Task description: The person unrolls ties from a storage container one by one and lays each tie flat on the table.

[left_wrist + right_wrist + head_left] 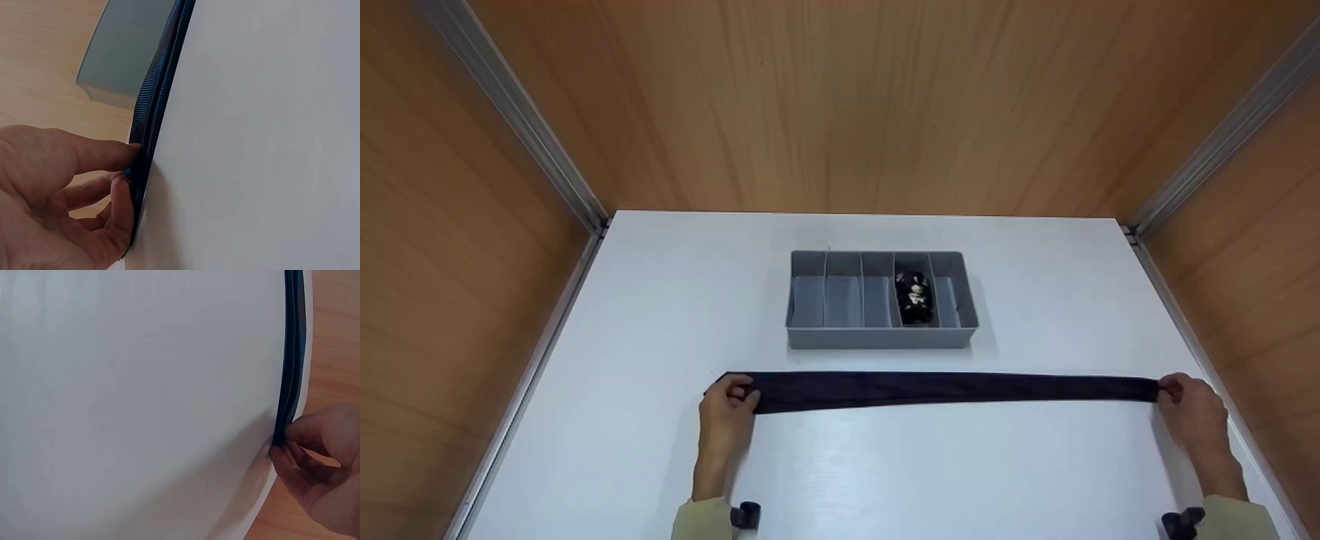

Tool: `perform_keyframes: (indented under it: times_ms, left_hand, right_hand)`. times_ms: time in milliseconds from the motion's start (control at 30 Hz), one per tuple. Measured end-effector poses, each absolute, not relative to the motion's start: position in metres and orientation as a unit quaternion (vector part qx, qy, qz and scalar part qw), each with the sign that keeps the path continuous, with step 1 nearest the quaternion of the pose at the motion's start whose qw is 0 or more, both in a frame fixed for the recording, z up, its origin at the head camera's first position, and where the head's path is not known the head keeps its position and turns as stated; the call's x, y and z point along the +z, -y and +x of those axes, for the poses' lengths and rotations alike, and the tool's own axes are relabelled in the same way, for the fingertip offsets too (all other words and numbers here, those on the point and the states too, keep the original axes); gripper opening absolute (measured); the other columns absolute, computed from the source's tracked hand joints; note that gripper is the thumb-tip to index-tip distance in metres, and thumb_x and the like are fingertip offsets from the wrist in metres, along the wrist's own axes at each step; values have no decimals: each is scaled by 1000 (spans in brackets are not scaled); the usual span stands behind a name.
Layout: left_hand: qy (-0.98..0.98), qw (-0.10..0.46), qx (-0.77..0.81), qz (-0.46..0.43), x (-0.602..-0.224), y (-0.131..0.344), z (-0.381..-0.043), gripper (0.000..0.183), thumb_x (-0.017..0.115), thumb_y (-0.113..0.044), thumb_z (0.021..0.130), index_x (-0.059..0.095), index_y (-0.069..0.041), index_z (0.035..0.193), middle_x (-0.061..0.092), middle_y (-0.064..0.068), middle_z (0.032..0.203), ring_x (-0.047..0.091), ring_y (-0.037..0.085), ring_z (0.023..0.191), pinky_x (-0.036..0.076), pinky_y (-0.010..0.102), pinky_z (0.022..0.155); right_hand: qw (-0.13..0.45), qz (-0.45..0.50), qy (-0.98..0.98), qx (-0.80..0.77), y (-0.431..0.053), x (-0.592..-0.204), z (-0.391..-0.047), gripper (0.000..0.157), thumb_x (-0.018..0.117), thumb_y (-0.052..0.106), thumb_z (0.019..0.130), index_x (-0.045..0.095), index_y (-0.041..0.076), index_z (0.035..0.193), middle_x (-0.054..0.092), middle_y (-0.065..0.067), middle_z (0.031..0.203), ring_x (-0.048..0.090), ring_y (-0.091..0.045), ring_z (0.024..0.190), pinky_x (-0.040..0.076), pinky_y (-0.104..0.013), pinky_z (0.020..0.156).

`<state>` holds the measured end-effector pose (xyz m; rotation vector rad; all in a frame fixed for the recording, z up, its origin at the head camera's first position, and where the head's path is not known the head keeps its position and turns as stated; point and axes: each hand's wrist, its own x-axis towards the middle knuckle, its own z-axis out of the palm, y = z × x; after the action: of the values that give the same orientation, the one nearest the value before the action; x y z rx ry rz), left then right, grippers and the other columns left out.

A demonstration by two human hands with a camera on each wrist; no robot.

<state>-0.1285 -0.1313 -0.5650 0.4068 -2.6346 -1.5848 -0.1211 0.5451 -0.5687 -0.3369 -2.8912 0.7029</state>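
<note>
Straightening the dark tie-like strip [930,388] seemed to be the step in hand: it ran across the tabletop [607,375] on the near side of the gray divided tray [877,338], its narrow end near the right edge, its wide end well in from the left. The left hand [724,420] pinched the wide end between its fingers; the right hand [1196,420] pinched the narrow one. The next move probably called for a light, even pull, with the cloth untwisted.

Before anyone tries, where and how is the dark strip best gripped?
The dark strip is probably best pinched at both ends from the near side, left hand at the wider end, right hand at the narrower: it is long and slim, the gray box beyond.
</note>
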Motion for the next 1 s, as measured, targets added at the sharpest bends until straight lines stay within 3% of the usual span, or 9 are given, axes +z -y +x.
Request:
perform_keyframes:
  times_ms: [400, 800, 900, 1000]
  left_hand:
    - [854, 27, -501, 138, -567, 131, -128, 21, 71, -1, 95, 69, 2, 116, 59, 11, 95, 57, 20, 83, 47, 26, 70]
    - [852, 26, -506, 130, -566, 133, -128, 21, 71, 0, 94, 69, 4, 114, 60, 12, 94, 58, 21, 82, 46, 25, 68]
    - [852, 27, -506, 132, -566, 132, -129, 21, 71, 0, 94, 69, 3, 114, 60, 12, 94, 58, 20, 82, 46, 24, 68]
    - [850, 29, -511, 129, -566, 131, -129, 21, 71, 0, 94, 69, 4, 115, 61, 12, 95, 58, 20, 82, 47, 24, 68]
  right_hand:
    - [98, -102, 964, 225, -536, -566, -122, 18, 61, -3, 93, 62, -16, 106, 63, -32, 92, 62, -45, 84, 44, -39, 63]
    - [68, -145, 948, 275, -533, -558, -121, 25, 57, 8, 101, 61, -12, 116, 63, -32, 108, 60, -41, 97, 43, -18, 58]
    - [89, -138, 948, 274, -530, -556, -122, 23, 58, 8, 101, 63, -11, 115, 65, -30, 105, 60, -35, 94, 43, -16, 59]
    - [105, -132, 948, 270, -528, -554, -123, 22, 60, 8, 100, 64, -10, 113, 66, -27, 103, 58, -18, 86, 42, -14, 59]
